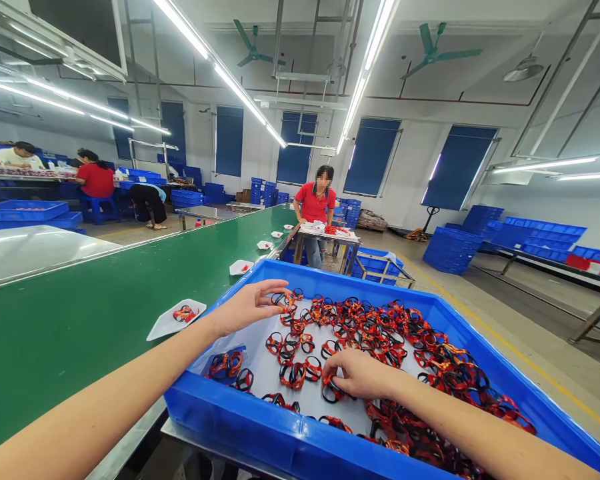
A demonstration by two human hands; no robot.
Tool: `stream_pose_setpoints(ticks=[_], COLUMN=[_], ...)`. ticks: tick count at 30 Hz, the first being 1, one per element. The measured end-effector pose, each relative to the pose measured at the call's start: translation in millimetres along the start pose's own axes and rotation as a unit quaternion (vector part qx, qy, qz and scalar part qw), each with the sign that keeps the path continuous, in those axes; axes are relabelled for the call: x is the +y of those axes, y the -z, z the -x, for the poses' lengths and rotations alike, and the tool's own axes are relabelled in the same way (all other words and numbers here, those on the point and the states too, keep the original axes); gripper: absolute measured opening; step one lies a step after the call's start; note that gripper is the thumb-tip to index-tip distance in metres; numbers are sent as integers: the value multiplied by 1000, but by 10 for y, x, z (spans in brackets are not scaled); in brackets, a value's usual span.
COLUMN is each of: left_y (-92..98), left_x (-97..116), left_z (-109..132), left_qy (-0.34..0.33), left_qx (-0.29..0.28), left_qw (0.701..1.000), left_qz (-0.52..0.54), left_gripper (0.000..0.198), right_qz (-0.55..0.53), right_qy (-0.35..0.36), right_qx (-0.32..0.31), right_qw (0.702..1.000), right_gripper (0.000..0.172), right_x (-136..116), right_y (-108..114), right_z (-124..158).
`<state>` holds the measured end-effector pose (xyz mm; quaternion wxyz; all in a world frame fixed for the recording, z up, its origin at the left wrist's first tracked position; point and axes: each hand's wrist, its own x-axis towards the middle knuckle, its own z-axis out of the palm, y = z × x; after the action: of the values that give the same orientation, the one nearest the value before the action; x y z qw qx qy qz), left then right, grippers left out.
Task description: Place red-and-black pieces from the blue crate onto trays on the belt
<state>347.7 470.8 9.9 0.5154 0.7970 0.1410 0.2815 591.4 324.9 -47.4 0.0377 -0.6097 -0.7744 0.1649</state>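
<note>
Status, as I judge it from my remote post: partway; most red-and-black bands (365, 320) lie loose in the blue tray (300, 427), thick from 12 round to 5 o'clock, sparser toward 8, over a white sheet (307, 403); the near white dish (160, 325) already bears a few. Left hand (245, 308), at the tray's 10 o'clock: thumb and fingers parted at the bands; whether its grip bears one, I cannot tell. Right hand (357, 373), near the tray's centre: fingers curled over one band; grip narrow, closure upon it unconfirmed. Dishes, upon the green belt (80, 347): nearest at the tray's 9 o'clock; next dish (234, 270) at 10, a little red content; others farther off, contents too small to itemise. Blue crates (450, 250), stacked, 1 o'clock, contents unseen.
</note>
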Motion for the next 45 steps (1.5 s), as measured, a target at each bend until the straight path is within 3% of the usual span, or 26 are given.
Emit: stream_pose_setpoints(ticks=[6,10,16,26,38,45], left_y=[-23,-15,120,197,232,204], left_x=[45,76,33,13,-7,18], left_z=[3,-7,-82,-119,-105,-98], left_qy=[-5,28,121,165,197,117], left_qx=[10,73,180,260,260,200], left_qw=[1000,991,916,873,862,892], left_qz=[20,109,338,379,388,387], left_gripper=[50,37,22,25,30,24], right_qz=[-1,-1,-2,-9,-10,-10], right_qy=[3,-3,-3,-14,-8,-7], right_qx=[4,0,3,-1,2,1], right_qw=[1000,1000,1000,1000,1000,1000], right_gripper=[38,38,36,36,37,37], right_x=[-9,-28,-31,-42,-35,-40], right_y=[3,14,13,6,-7,4], right_z=[-1,6,5,5,7,8])
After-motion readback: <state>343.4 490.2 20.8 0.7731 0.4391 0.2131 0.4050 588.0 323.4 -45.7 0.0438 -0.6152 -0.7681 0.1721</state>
